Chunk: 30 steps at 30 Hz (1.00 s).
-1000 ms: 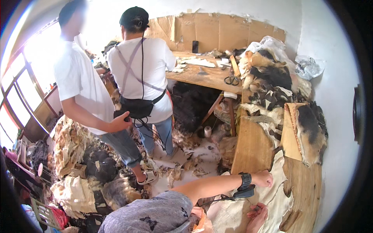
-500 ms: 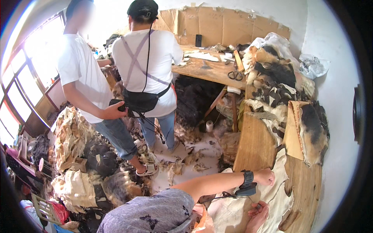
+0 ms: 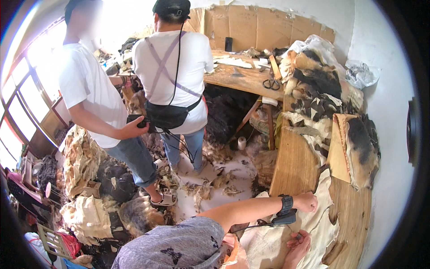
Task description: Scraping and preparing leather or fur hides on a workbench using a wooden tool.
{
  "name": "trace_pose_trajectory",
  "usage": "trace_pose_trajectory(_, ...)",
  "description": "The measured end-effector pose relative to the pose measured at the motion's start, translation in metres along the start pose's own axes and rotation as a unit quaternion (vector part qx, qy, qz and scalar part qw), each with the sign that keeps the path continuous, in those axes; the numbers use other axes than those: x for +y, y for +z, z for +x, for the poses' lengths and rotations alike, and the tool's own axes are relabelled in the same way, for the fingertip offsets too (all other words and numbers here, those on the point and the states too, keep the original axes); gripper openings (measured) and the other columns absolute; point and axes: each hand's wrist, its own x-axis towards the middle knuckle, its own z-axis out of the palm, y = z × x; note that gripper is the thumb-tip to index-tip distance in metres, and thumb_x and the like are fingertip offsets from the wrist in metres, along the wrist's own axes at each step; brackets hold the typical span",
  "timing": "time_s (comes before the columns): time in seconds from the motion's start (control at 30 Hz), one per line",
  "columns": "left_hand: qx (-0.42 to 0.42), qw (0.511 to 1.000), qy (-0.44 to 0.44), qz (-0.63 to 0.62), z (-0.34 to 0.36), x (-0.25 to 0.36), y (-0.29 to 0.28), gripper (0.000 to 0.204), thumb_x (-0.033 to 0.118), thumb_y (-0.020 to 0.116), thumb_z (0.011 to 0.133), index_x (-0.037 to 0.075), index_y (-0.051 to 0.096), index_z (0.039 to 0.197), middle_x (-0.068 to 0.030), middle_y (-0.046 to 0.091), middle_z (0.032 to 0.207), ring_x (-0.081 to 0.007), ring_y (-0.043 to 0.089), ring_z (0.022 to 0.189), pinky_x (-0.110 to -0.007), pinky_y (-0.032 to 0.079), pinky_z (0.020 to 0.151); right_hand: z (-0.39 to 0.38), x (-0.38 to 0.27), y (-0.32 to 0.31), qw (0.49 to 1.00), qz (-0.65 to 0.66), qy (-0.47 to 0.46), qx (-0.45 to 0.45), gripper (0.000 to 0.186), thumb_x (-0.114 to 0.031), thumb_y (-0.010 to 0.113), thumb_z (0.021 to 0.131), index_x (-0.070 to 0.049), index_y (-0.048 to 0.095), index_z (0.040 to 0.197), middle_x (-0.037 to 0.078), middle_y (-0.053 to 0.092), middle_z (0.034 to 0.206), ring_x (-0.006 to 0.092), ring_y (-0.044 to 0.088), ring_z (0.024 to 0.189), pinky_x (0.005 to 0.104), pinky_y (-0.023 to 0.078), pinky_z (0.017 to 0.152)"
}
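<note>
A pale hide (image 3: 323,219) with dark, ragged edges lies over the wooden bench in front of me. My left hand (image 3: 306,202) is closed in a fist over its upper part; whatever its fingers hold is hidden. A dark watch (image 3: 287,204) is on that wrist, and a black box-shaped device (image 3: 284,218) with a cable sits beside it. Lower down, my right hand (image 3: 298,245) is curled, palm side showing, with its fingertips pinched together above the hide. Something small and dark shows at those fingertips, too small to name.
Folded fur pieces (image 3: 361,143) and a fur pile (image 3: 320,80) lie along the bench at the right. Scissors (image 3: 271,84) rest on the far table (image 3: 224,76). Two people in white shirts (image 3: 172,67) stand ahead. Hide scraps (image 3: 87,217) cover the floor at left.
My hands stay almost in place over the hide. The person at the far left has shifted slightly left, and the other person slightly right.
</note>
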Motion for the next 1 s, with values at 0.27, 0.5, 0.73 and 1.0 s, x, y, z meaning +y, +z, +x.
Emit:
trace_pose_trajectory(0.27, -0.006, 1.000, -0.008, -0.002, -0.001, 0.004, -0.003, 0.013, 0.010, 0.052, 0.068, 0.008, 0.065, 0.066, -0.0065, 0.063, 0.077, -0.0250, 0.058, 0.079, -0.036, 0.045, 0.070, -0.001, 0.000, 0.000, 1.000, -0.012, 0.015, 0.014, 0.045, -0.042, 0.033, 0.093, -0.001, 0.052, 0.097, 0.008, 0.059, 0.070, 0.0107, 0.049, 0.041, 0.0189, 0.035, 0.037)
trace_pose_trajectory(0.5, 0.011, 1.000, -0.011, -0.008, -0.004, 0.011, -0.007, 0.014, 0.009, 0.051, 0.068, 0.009, 0.065, 0.067, -0.0057, 0.063, 0.078, -0.0245, 0.059, 0.077, -0.036, 0.046, 0.069, -0.002, -0.001, 0.002, 1.000, -0.018, -0.001, 0.002, 0.045, -0.041, 0.032, 0.093, -0.001, 0.052, 0.098, 0.008, 0.059, 0.070, 0.0110, 0.049, 0.043, 0.0192, 0.036, 0.039)
trace_pose_trajectory(0.73, 0.013, 1.000, -0.021, -0.013, -0.006, 0.013, -0.007, 0.014, 0.008, 0.051, 0.068, 0.008, 0.065, 0.067, -0.0046, 0.063, 0.079, -0.0234, 0.059, 0.076, -0.035, 0.046, 0.068, -0.008, -0.012, 0.007, 0.999, -0.039, 0.028, 0.010, 0.044, -0.041, 0.033, 0.093, -0.002, 0.053, 0.098, 0.008, 0.058, 0.071, 0.0103, 0.048, 0.043, 0.0191, 0.035, 0.039)
trace_pose_trajectory(1.0, -0.059, 0.995, -0.051, -0.064, 0.002, 0.002, -0.014, 0.017, 0.016, 0.055, 0.076, 0.005, 0.057, 0.064, -0.0072, 0.049, 0.054, -0.0149, 0.045, 0.049, -0.033, 0.040, 0.050, -0.014, -0.016, 0.012, 0.998, -0.024, 0.064, 0.010, 0.044, -0.042, 0.035, 0.092, -0.003, 0.054, 0.096, 0.007, 0.059, 0.070, 0.0098, 0.049, 0.050, 0.0216, 0.039, 0.045)
